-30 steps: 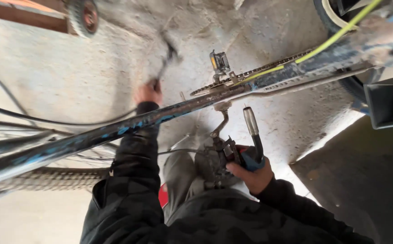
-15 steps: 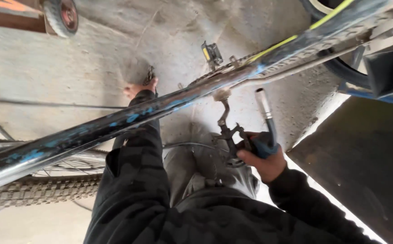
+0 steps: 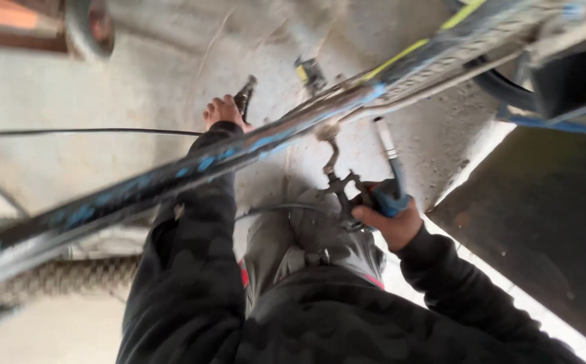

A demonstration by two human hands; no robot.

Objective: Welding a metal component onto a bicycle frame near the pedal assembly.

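Note:
My left hand (image 3: 222,111) reaches down past the bicycle frame tube (image 3: 171,175) toward the concrete floor, closed on a dark plier-like tool (image 3: 244,98). By my knees, my right hand (image 3: 391,222) grips a blue-handled tool with a metal shaft (image 3: 391,162) that points up at the tube. Right beside that hand is a metal brake-like part (image 3: 339,182), which hangs from the tube. The blurred tube runs across the view from lower left to upper right.
A knobbly tyre (image 3: 57,276) lies at the lower left, and a thin black cable (image 3: 91,132) runs in from the left. A small dark and yellow part (image 3: 310,71) rests on the floor. A dark slab (image 3: 542,222) fills the right, and a small wheel (image 3: 91,27) shows top left.
The view has tilted, so the frame tube sits steeper in it. My right hand and its tool have shifted a little to the right. My left hand stays low by the floor.

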